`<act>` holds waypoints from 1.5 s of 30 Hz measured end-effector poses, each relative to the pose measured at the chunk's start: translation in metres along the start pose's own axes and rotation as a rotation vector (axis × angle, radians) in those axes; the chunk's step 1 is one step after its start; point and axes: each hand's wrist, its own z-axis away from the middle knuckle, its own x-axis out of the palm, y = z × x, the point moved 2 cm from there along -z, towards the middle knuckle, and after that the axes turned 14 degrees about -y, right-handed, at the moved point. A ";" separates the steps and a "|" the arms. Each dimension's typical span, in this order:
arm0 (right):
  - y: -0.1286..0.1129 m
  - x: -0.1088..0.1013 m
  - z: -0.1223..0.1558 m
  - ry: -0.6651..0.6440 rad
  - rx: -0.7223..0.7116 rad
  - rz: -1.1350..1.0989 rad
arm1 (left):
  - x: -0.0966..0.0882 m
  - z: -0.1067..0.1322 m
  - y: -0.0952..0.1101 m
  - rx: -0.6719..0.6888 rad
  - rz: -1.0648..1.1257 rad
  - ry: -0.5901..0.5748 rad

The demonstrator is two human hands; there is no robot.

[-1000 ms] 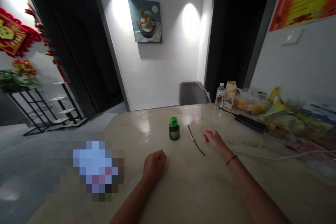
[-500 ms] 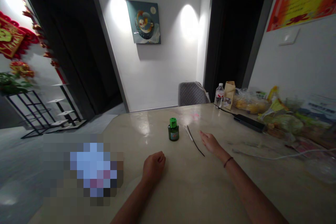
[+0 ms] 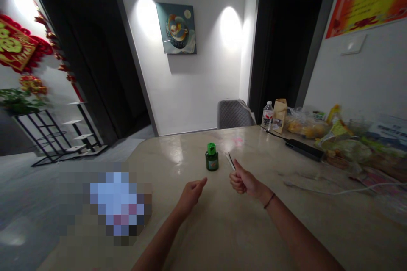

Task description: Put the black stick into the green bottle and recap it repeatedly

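Note:
A small green bottle (image 3: 211, 158) with a bright green cap stands upright on the beige table (image 3: 222, 228). My right hand (image 3: 243, 182) is closed around a thin black stick (image 3: 231, 160) and a thin white one beside it; their far ends poke up out of my fist, just right of the bottle. My left hand (image 3: 191, 193) is lifted a little off the table with its forefinger stretched toward the bottle and the other fingers curled in, holding nothing.
Along the wall on the right lie a water bottle (image 3: 267, 115), a brown paper bag (image 3: 279, 115), plastic bags of food (image 3: 321, 131), a black bar (image 3: 303, 149) and a white cable (image 3: 343, 190). A grey chair (image 3: 233, 113) stands at the table's far end.
My right hand went from lying open beside the sticks to a fist around them, lifting them off the table. My left hand rose and moved toward the bottle, forefinger now extended.

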 end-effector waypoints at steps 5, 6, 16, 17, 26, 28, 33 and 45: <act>-0.007 -0.001 0.004 -0.109 -0.110 -0.140 | -0.010 0.006 0.014 0.064 0.353 -0.244; -0.008 -0.003 0.006 -0.131 -0.125 -0.157 | -0.013 0.008 0.018 0.078 0.404 -0.297; 0.016 -0.008 0.009 -0.323 0.045 -0.277 | 0.014 0.016 0.002 -0.140 0.590 -0.624; 0.018 -0.006 0.006 -0.362 0.081 -0.273 | 0.017 0.015 0.001 -0.135 0.610 -0.635; -0.020 -0.009 -0.017 0.420 -0.328 0.065 | -0.002 0.000 -0.008 0.169 0.255 0.267; -0.026 -0.019 -0.029 0.664 -0.372 0.241 | -0.001 -0.001 -0.016 0.176 0.212 0.311; -0.038 -0.037 -0.073 0.812 -0.326 0.552 | 0.000 -0.003 -0.026 0.176 0.194 0.289; -0.043 -0.034 -0.105 0.758 -0.226 0.819 | -0.003 -0.012 -0.037 0.235 0.113 0.300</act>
